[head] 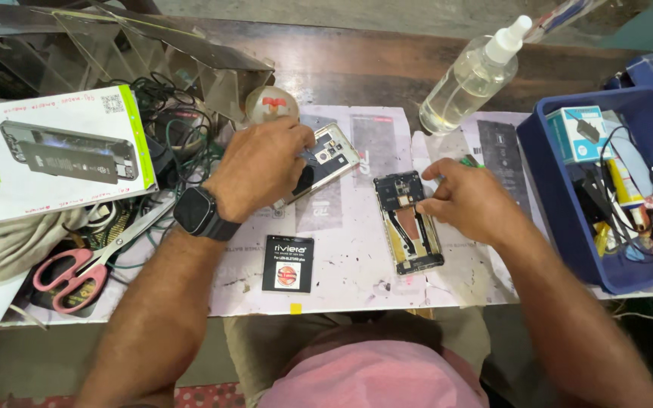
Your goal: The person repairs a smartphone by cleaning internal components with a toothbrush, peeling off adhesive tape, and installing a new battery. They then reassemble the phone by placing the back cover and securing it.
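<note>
The left hand point(258, 166), with a dark square watch point(198, 213) on the wrist, lies over a silvery metal phone frame point(332, 155), its fingers curled down onto the frame's upper end and holding it against the table point(357, 272). The right hand point(470, 200) rests on an opened phone point(408, 221), a flat dark rectangle with gold-coloured inner parts showing; its fingers are pinched narrow at the phone's upper edge. Both pieces lie side by side, a little apart, on a scuffed white paper mat at the middle of the table. A black, flat battery point(288, 263) lies in front of them. Pink-handled scissors point(77, 272) lie at the left, a clear plastic spray bottle point(471, 79) beyond, and a blue plastic bin point(568, 219) of small parts on the right.
</note>
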